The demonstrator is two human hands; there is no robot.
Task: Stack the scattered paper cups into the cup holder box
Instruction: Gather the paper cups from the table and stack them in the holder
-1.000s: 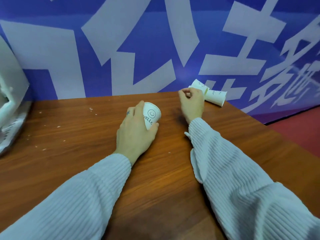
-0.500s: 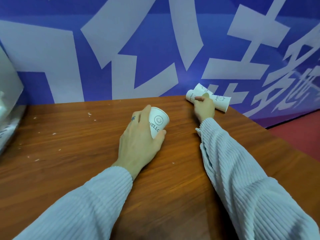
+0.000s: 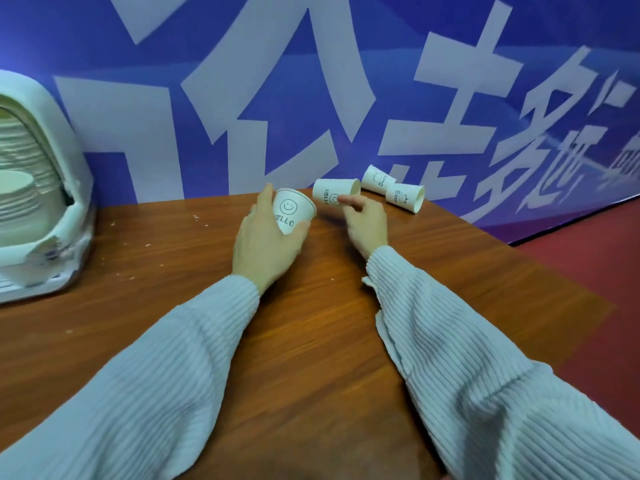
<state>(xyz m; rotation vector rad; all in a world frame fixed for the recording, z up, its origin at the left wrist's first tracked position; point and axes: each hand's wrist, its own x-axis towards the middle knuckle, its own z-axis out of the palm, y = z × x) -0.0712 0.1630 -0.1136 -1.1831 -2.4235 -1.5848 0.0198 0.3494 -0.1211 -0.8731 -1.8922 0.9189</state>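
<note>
Smiley "HELLO" cup (image 3: 290, 211) sits upright in the left hand (image 3: 266, 242), thumb and fingers wrapped round its sides above the wooden table (image 3: 207, 271), and right beside it a second HELLO cup (image 3: 332, 194) lies tipped on its side with the right hand (image 3: 367, 223) pinching at it, fingertip on its wall! Two more cups (image 3: 405, 197) lie toppled near the blue banner (image 3: 311, 98) at the far edge, touching each other, while the white cup holder box (image 3: 59, 161) stands well apart at far left, a stack of cups showing inside.
</note>
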